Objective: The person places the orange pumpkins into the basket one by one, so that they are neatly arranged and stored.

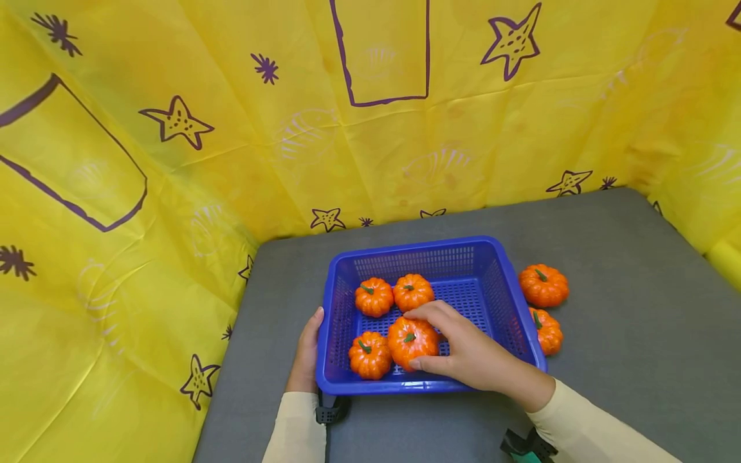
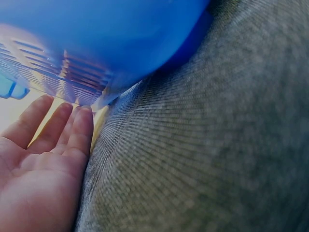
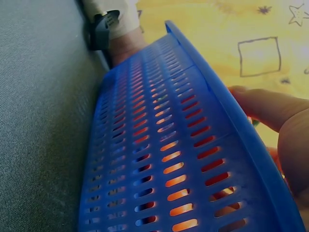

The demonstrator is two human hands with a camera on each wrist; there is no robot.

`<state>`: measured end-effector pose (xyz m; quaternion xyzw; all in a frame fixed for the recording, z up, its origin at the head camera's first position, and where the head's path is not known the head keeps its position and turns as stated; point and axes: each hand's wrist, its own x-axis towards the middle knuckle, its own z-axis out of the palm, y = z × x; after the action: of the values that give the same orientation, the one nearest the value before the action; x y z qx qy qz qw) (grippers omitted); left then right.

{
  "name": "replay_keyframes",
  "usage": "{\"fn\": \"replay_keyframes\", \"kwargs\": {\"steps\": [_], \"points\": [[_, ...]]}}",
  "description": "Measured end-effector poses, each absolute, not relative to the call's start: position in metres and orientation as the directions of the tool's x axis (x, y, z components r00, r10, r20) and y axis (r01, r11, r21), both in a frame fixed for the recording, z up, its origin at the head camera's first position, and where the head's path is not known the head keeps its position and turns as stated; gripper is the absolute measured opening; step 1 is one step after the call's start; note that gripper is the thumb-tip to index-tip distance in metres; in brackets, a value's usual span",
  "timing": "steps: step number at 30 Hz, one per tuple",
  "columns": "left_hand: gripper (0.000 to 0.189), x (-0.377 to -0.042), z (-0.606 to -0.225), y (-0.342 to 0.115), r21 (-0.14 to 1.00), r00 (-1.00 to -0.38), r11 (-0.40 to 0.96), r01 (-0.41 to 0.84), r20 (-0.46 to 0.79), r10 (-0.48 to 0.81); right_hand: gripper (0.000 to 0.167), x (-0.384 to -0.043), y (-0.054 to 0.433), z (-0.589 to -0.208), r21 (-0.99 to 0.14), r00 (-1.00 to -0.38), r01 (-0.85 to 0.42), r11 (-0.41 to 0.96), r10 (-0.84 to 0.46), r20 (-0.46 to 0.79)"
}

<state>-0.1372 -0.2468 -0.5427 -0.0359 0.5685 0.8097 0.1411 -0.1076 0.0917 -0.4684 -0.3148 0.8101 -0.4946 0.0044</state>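
Observation:
A blue plastic basket (image 1: 405, 387) with slotted walls stands on the grey surface in the head view. Inside it, my right hand (image 1: 463, 344) grips a small orange pumpkin (image 1: 412, 341) between thumb and fingers. Another pumpkin (image 1: 370, 355) sits just left of the held one, and two more, a left one (image 1: 374, 297) and a right one (image 1: 413, 291), lie behind. At the basket's left side is my left hand (image 1: 307, 354); in the left wrist view its straight fingers (image 2: 79, 128) reach to the slotted wall. The right wrist view shows the thumb over the basket rim (image 3: 241, 123).
Outside the basket on the right lie two more pumpkins, a rear one (image 1: 544, 285) and a front one (image 1: 547, 332) close against the wall. A yellow patterned cloth (image 1: 376, 148) hangs behind and along the sides of the grey table (image 1: 625, 308).

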Motion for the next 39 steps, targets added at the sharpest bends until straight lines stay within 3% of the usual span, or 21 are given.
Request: {"fn": "replay_keyframes", "kwargs": {"steps": [16, 39], "points": [[0.076, -0.1379, -0.5445, -0.247, 0.914, -0.959, -0.303, -0.268, -0.223, 0.177, 0.053, -0.1071, 0.0912, -0.4714, -0.769, -0.799, -0.487, 0.415, -0.566, 0.2], [0.076, -0.1359, -0.5413, -0.2473, 0.915, -0.957, -0.294, -0.275, -0.231, 0.177, 0.052, -0.1079, 0.0923, -0.4703, -0.762, -0.811, -0.458, 0.458, -0.567, 0.147]]}}
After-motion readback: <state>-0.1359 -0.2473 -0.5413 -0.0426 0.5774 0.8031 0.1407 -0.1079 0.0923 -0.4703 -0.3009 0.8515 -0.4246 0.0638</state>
